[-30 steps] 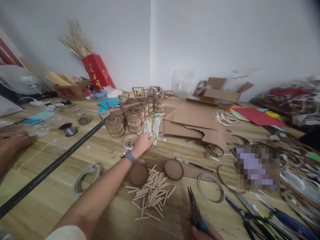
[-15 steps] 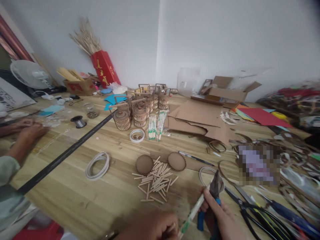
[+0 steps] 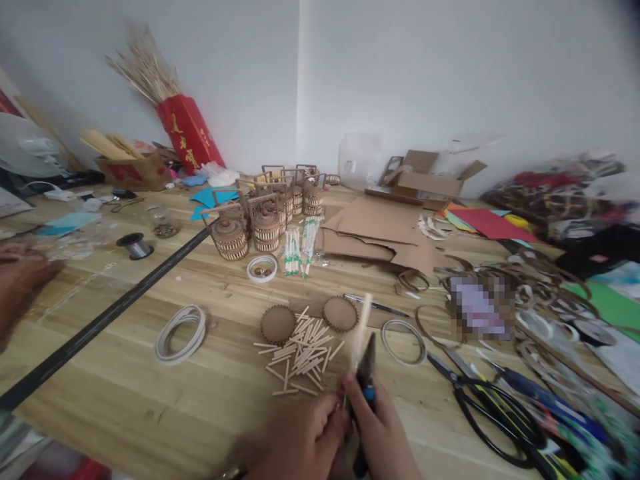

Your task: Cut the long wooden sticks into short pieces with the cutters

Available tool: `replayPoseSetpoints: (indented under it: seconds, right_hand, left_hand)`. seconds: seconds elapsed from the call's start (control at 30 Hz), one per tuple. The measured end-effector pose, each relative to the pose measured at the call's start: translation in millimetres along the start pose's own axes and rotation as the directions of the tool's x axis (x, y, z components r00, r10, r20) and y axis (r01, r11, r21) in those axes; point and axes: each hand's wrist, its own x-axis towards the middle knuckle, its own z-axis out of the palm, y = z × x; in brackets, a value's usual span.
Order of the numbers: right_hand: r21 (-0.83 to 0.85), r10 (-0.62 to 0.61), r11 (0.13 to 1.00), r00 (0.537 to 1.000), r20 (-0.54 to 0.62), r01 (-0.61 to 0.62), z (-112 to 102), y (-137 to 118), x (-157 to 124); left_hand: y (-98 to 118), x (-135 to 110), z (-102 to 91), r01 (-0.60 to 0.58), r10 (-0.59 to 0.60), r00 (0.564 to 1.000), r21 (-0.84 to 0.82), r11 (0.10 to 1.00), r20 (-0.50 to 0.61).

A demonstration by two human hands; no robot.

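Note:
At the bottom centre my left hand (image 3: 300, 437) is closed on a pair of wrapped chopsticks (image 3: 360, 330) that stands upright and is blurred. Right beside it my right hand (image 3: 383, 437) grips blue-handled pliers (image 3: 367, 370), jaws pointing up against the chopsticks. Just beyond my hands lies a pile of short cut wooden sticks (image 3: 300, 350) between two round toothed cardboard discs (image 3: 278, 324). More wrapped chopsticks (image 3: 297, 252) lie farther back, near several small wooden lantern-like baskets (image 3: 265, 223).
Another person's hand (image 3: 20, 277) rests at the left edge. White tape rings (image 3: 180, 332), a black strip (image 3: 100, 320), black scissors (image 3: 480, 400), flat cardboard sheets (image 3: 380, 233), coloured paper (image 3: 490, 223) and a red box with straw (image 3: 187, 140) lie around the wooden table (image 3: 150, 393).
My left hand drew back from the far chopsticks with one pair in it. The pair went from slanted to upright, and the pliers came up against it. The camera view swung.

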Motion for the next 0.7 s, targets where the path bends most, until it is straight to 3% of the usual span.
replayPoseSetpoints:
  seconds: [0.13, 0.23, 0.3, 0.4, 0.53, 0.63, 0.7]
  right_hand:
    - [-0.069, -0.075, 0.994, 0.988, 0.136, 0.085, -4.8, -13.5, 5.6]
    - [-0.225, -0.169, 0.946, 0.947, 0.275, 0.234, -22.3, -31.2, 7.6]
    - [-0.309, -0.137, 0.907, 0.895, 0.425, 0.286, -28.2, -38.2, 4.1]
    - [-0.406, -0.041, 0.855, 0.823, 0.567, 0.322, -23.8, -37.7, -5.7]
    - [-0.512, -0.015, 0.788, 0.842, 0.539, 0.342, -13.3, -27.2, -17.3]
    - [-0.6, -0.028, 0.701, 0.855, 0.517, 0.385, -23.2, -16.9, -24.8]
    - [-0.652, -0.022, 0.641, 0.858, 0.513, 0.406, -44.3, -7.6, -29.6]
  left_hand:
    - [-2.9, 4.5, -5.9, -0.029, 0.028, 0.999, -0.045, 0.999, -0.015]
    - [2.3, 8.3, -19.2, -0.047, 0.007, 0.976, -0.182, 0.982, -0.215]
    - [7.4, 12.5, -25.2, -0.09, -0.082, 0.927, -0.427, 0.9, -0.367]
    - [13.2, 20.4, -22.5, -0.172, -0.168, 0.894, -0.665, 0.726, -0.415]
    - [19.6, 28.9, -21.0, -0.234, -0.237, 0.858, -0.758, 0.609, -0.455]
    - [31.4, 30.2, -51.1, -0.336, -0.312, 0.789, -0.797, 0.501, -0.529]
    - [41.3, 28.3, -83.1, -0.489, -0.349, 0.671, -0.744, 0.455, -0.654]
